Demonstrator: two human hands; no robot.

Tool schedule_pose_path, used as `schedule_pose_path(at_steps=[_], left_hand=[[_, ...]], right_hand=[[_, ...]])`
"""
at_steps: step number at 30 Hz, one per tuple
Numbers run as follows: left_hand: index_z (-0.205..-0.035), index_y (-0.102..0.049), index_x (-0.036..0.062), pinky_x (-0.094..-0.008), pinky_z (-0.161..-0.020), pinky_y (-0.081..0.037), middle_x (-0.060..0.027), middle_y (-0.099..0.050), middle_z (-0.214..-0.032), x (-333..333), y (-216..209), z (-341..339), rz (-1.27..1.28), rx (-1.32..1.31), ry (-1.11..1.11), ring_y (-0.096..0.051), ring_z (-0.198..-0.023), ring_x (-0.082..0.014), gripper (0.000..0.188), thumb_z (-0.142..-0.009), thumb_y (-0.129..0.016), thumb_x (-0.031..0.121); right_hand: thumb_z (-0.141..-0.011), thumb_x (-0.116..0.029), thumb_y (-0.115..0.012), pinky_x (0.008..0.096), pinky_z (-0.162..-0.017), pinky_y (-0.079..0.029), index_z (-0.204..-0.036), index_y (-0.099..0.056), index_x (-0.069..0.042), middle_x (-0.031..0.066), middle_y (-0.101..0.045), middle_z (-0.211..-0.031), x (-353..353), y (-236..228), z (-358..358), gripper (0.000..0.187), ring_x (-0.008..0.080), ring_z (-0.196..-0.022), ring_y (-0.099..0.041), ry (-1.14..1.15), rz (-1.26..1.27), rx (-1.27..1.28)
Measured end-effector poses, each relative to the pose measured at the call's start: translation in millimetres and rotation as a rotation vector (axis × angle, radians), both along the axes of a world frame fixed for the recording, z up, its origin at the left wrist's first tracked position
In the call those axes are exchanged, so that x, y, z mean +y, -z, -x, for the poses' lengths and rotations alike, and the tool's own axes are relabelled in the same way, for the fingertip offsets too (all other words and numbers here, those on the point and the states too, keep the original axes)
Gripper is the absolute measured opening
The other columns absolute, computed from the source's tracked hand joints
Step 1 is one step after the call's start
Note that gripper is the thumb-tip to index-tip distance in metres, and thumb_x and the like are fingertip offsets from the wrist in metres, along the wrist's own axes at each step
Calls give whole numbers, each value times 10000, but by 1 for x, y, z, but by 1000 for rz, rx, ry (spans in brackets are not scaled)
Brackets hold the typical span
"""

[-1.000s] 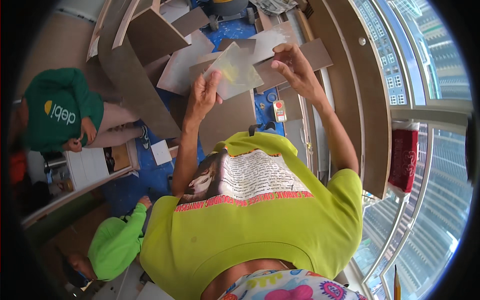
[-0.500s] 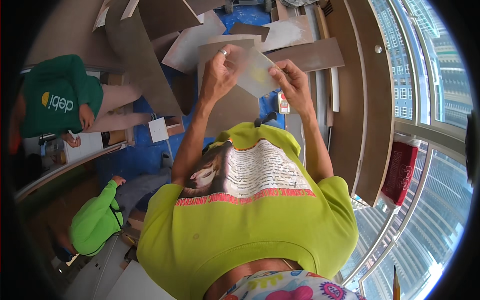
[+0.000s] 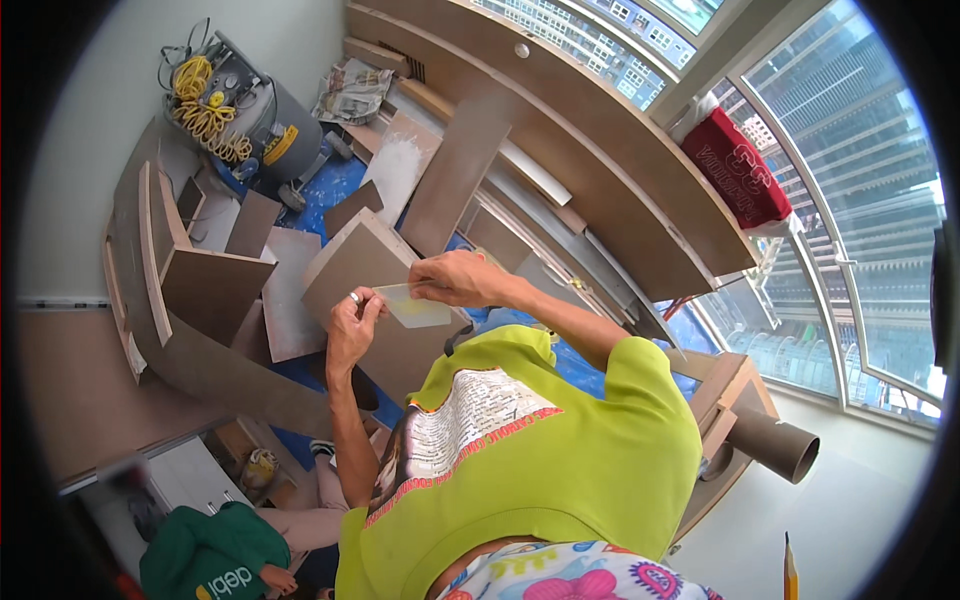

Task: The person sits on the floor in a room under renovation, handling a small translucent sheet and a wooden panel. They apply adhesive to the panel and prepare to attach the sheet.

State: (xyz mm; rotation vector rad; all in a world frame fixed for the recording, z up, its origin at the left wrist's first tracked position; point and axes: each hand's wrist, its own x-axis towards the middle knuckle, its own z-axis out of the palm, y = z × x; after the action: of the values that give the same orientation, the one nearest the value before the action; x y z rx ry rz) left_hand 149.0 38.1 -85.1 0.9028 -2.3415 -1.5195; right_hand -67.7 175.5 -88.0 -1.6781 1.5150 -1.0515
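A thin, pale translucent sheet with a yellowish patch is held between my two hands. My left hand, with a ring on one finger, pinches its left edge. Bent over its upper edge, my right hand grips with thumb and fingers. What the sheet is made of I cannot tell. Below my hands, a brown box-like panel rises from the blue-covered floor.
A grey drum-shaped machine with a yellow coiled hose stands far left. Loose boards lie around. Long curved panels run along the windows. A cardboard tube juts out at right. A person in dark green is lower left.
My view has swung rightward, bringing the drum machine and cardboard tube into sight. The sheet is tilted differently, and my right hand now reaches over its upper edge.
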Motion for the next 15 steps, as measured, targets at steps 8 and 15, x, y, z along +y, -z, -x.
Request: schedule_pose_path(at_steps=[8,15], left_hand=[[-892,-650,31,-228,-671,-490,-6,-642,-744,-3,10,21,-317,302,-76,-601,-700,-74,135,-951,-665,151],[-905,-644,16,-221,-668,-490,-16,-656,-756,-6,-3,26,-209,170,-14,-600,-697,-74,157,-940,-691,162]], right_hand=[[-951,-259,-621,431,-643,-471,-999,-625,-38,152,-674,-805,10,5,7,226,331,-725,-650,164,49,-192],[-948,-266,-633,415,-599,-446,-972,-635,-30,131,-632,-716,7,-4,23,237,287,-638,-596,99,89,-171]])
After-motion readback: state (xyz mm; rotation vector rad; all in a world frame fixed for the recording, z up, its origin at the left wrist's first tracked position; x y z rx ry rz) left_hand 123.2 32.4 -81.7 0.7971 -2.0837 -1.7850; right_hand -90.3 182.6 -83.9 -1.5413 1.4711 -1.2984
